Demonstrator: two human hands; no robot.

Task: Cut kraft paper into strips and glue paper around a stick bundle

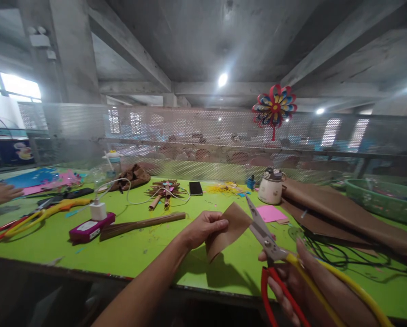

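Between its thumb and fingers, my left hand [213, 228] pinches a piece of brown paper [233, 222], which curls at its lower end. My right hand [298, 277] grips a large pair of scissors [262, 231] with one red and one yellow handle. The blades are parted and point up and to the left, the tips just right of the brown paper's edge. Behind them, a pink sheet of paper [270, 213] lies on the green table [162, 254].
A magenta power strip [91, 229] with a white charger and cable is at left, beside a folded brown paper strip [144, 225]. A phone [195, 188], white jar [270, 187], brown sheets [335, 209] and green basket [383, 200] stand farther back. Another person's hand [1, 194] shows far left.
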